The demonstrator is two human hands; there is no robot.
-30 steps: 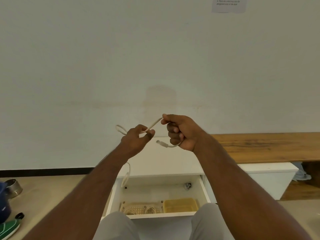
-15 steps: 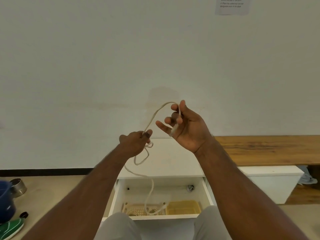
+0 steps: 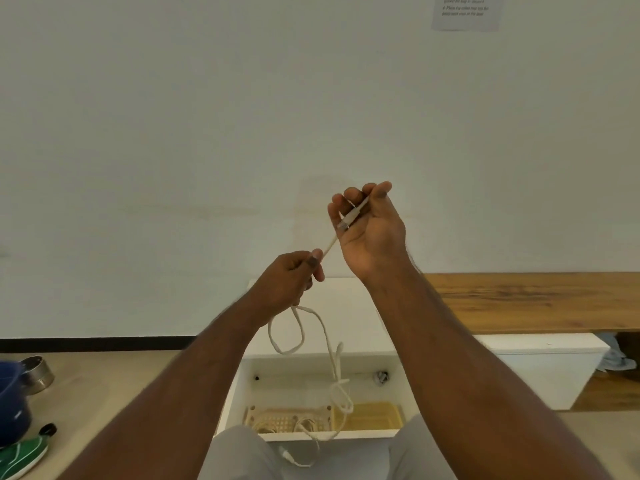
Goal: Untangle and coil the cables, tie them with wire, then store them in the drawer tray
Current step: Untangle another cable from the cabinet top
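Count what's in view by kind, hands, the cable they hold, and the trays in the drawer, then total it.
Hands: 2, left hand and right hand
Cable: 1
Trays: 2, beige tray and yellow tray
Drawer: 1
Total: 6

Looks like a room in a home, sparsely furnished, maybe used as a recording setup. Evidence: plain off-white wall (image 3: 207, 133) with a dark skirting strip (image 3: 97, 342) along the bottom, beige floor (image 3: 114, 382). Low white cabinet (image 3: 349, 317) against the wall with its drawer (image 3: 311, 386) pulled open, two plastic trays inside it: a pale slotted tray (image 3: 287, 419) and a yellow tray (image 3: 369, 415). A long wooden bench top (image 3: 536, 299) runs to the right over another white unit (image 3: 540, 368). Household clutter on the floor at left: steel bowl (image 3: 38, 370), blue container (image 3: 12, 400), green shoe (image 3: 20, 457). A printed sheet (image 3: 465, 10) is stuck to the wall, text too small to read.
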